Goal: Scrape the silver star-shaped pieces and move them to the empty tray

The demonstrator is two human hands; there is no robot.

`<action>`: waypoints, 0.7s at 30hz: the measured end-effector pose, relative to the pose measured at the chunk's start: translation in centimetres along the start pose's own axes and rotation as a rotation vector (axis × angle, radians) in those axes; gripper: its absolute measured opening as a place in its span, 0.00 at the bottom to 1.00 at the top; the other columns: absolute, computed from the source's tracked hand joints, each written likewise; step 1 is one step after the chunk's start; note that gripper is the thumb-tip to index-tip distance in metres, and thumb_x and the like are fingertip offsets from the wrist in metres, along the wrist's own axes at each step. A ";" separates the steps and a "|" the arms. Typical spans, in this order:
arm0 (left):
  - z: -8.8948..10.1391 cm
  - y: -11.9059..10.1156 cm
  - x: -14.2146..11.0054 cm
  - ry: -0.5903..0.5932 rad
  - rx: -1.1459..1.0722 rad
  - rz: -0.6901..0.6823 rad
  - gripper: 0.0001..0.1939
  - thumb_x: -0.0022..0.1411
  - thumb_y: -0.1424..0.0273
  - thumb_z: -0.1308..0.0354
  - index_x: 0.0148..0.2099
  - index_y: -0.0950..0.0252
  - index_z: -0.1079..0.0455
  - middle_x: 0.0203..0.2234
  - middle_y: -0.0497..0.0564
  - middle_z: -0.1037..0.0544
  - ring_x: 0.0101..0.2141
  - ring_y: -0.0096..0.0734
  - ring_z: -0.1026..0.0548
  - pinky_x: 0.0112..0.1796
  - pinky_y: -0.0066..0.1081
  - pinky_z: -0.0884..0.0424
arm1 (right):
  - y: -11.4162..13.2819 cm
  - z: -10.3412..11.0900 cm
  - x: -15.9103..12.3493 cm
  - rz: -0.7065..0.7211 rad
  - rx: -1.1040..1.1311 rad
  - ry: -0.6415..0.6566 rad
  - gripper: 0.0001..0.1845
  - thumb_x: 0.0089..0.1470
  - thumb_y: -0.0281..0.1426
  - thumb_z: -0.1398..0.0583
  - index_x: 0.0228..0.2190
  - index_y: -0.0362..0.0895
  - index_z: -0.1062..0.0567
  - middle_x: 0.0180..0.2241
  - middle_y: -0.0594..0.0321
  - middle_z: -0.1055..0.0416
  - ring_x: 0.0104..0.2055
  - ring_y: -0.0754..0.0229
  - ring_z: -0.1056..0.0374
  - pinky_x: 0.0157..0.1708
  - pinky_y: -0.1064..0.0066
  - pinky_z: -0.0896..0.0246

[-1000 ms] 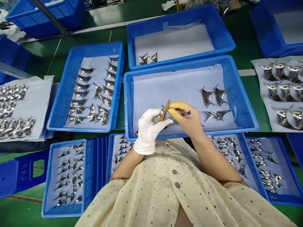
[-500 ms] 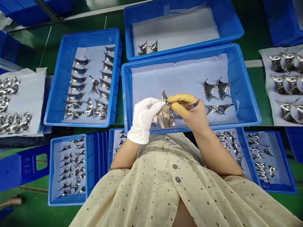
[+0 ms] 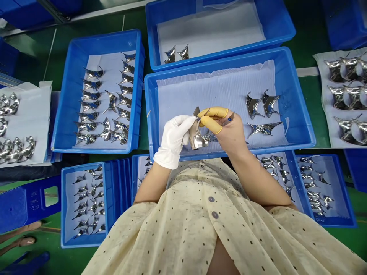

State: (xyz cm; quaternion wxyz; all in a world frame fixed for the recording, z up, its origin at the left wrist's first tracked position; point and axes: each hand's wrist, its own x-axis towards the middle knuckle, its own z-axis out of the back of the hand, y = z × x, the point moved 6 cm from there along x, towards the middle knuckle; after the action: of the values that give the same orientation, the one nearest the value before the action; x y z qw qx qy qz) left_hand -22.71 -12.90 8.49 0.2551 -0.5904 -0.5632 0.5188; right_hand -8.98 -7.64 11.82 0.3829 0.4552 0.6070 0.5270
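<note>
My left hand (image 3: 173,139), in a white glove, grips a shiny curved metal piece (image 3: 196,135) over the near rim of the middle blue tray (image 3: 298,110). My right hand (image 3: 226,131), with yellow finger cots on thumb and forefinger, pinches the top tip of the same piece and also holds a small blade-like tool (image 3: 229,119) between its fingers. Both hands are closed on the piece. Three finished metal pieces (image 3: 260,110) lie on the white liner at the tray's right side.
Another blue tray (image 3: 281,26) behind holds two pieces. A tray at left (image 3: 71,95) holds several pieces in rows. More trays of small pieces sit near my body at left (image 3: 83,202) and right (image 3: 315,187). White sheets with pieces lie at far left and far right.
The metal piece has been turned in my hands, from edge-on to showing its curved face. The view has shifted slightly, so the trays sit a little higher in the picture.
</note>
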 end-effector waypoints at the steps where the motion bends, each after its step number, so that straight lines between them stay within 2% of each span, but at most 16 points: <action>1: 0.0 0.1 0.0 0.008 -0.001 0.006 0.23 0.56 0.49 0.26 0.31 0.64 0.26 0.11 0.41 0.33 0.11 0.19 0.41 0.14 0.24 0.48 | 0.0 -0.1 0.0 0.012 0.000 0.005 0.08 0.50 0.33 0.27 0.32 0.46 0.19 0.34 0.64 0.19 0.35 0.63 0.23 0.43 0.68 0.21; 5: 0.1 0.0 0.2 0.037 -0.005 -0.011 0.24 0.58 0.49 0.27 0.31 0.63 0.27 0.11 0.40 0.34 0.11 0.18 0.41 0.14 0.23 0.47 | 0.1 0.0 0.0 0.057 -0.021 0.001 0.11 0.51 0.37 0.26 0.35 0.47 0.19 0.36 0.64 0.19 0.37 0.63 0.23 0.42 0.69 0.23; 8: 0.5 -0.8 0.4 -0.028 -0.051 -0.069 0.23 0.59 0.51 0.27 0.31 0.63 0.28 0.13 0.40 0.32 0.11 0.17 0.41 0.14 0.23 0.48 | -0.2 0.2 -0.3 0.002 -0.047 0.051 0.19 0.53 0.42 0.26 0.43 0.47 0.20 0.34 0.64 0.21 0.34 0.65 0.27 0.35 0.72 0.28; 11: 1.0 -1.5 0.7 -0.091 -0.102 -0.120 0.24 0.60 0.50 0.27 0.31 0.63 0.30 0.13 0.40 0.32 0.11 0.16 0.42 0.14 0.23 0.50 | -1.4 0.0 -0.7 -0.212 0.022 0.179 0.25 0.49 0.44 0.24 0.42 0.45 0.22 0.27 0.69 0.27 0.23 0.70 0.38 0.22 0.77 0.42; 15: 1.2 -1.6 1.2 -0.050 -0.160 -0.085 0.28 0.66 0.42 0.37 0.32 0.63 0.28 0.14 0.41 0.34 0.10 0.17 0.42 0.13 0.24 0.51 | -2.8 -0.6 -1.0 -0.558 0.376 0.298 0.27 0.43 0.43 0.21 0.34 0.43 0.27 0.20 0.77 0.41 0.17 0.77 0.61 0.14 0.81 0.66; 18: 1.1 -1.8 1.3 -0.008 -0.157 -0.064 0.27 0.69 0.44 0.39 0.35 0.65 0.24 0.20 0.47 0.25 0.11 0.15 0.41 0.12 0.26 0.52 | -3.3 -1.2 -1.1 -0.767 0.684 0.328 0.23 0.46 0.33 0.22 0.30 0.42 0.32 0.20 0.78 0.42 0.17 0.78 0.65 0.13 0.85 0.69; 21: 0.9 -2.1 1.6 -0.003 -0.138 -0.079 0.23 0.71 0.49 0.37 0.37 0.66 0.23 0.25 0.50 0.20 0.11 0.14 0.40 0.13 0.25 0.51 | -3.9 -1.5 -1.2 -0.901 0.850 0.273 0.16 0.60 0.26 0.32 0.28 0.42 0.35 0.20 0.76 0.40 0.17 0.77 0.65 0.13 0.87 0.66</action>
State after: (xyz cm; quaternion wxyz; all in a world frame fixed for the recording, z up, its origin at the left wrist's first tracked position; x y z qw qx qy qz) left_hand -24.66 -11.20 9.53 0.2331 -0.5831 -0.6210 0.4690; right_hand -10.65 -9.32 8.22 0.2724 0.1960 0.9386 0.0803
